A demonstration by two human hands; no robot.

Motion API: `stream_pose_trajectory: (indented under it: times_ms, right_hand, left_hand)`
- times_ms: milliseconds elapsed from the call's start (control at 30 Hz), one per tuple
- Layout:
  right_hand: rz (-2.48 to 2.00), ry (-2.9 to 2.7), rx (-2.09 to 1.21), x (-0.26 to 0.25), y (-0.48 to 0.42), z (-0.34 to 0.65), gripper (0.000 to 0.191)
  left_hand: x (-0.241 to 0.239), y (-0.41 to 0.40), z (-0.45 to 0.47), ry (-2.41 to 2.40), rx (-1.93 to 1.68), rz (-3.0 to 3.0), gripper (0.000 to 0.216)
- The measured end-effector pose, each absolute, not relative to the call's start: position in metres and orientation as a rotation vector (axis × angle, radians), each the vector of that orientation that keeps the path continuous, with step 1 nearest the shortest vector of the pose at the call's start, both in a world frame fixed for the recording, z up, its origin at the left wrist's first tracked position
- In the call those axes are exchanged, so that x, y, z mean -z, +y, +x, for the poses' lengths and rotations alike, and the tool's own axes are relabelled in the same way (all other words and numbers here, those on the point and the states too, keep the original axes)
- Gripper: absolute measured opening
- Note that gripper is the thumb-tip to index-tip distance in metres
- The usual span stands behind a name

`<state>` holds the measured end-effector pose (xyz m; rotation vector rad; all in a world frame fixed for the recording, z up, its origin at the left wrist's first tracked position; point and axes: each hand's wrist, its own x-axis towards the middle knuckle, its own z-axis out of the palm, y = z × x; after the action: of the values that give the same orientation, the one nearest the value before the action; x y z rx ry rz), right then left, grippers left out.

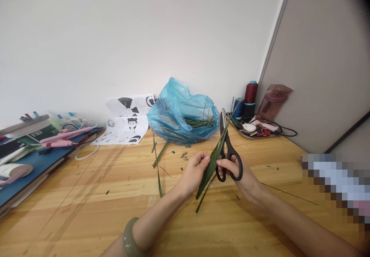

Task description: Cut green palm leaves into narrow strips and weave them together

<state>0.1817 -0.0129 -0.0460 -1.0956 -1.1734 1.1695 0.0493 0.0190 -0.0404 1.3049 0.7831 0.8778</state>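
My left hand pinches a long green leaf near its middle, holding it slanted above the wooden table. My right hand grips black-handled scissors, fingers through the loops, blades pointing up and away alongside the leaf. The blades look nearly closed against the leaf's upper part. A green bangle sits on my left wrist.
A blue plastic bag with green stalks lies behind the hands. Loose leaf strips lie on the table. Printed sheets lean at the wall. Pink tools and books are at left. Thread spools and a metal tray stand at right.
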Motion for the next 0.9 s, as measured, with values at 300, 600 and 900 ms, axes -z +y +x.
stream_pose_trajectory:
  times_ms: [300, 600, 900]
  right_hand:
    - [-1.249, -1.136, -0.982, 0.042, -0.004, 0.193, 0.011]
    - [-1.232, -1.332, -1.049, 0.039, -0.007, 0.188, 0.006]
    - [-1.214, -1.285, -1.104, 0.038, -0.008, 0.186, 0.004]
  left_hand:
    - [0.051, 0.0, 0.056, 1.004, -0.954, 1.906, 0.022]
    - [0.046, 0.013, 0.06, 1.019, -1.027, 1.735, 0.007]
    - [0.047, 0.018, 0.062, 0.884, -1.045, 1.407, 0.011]
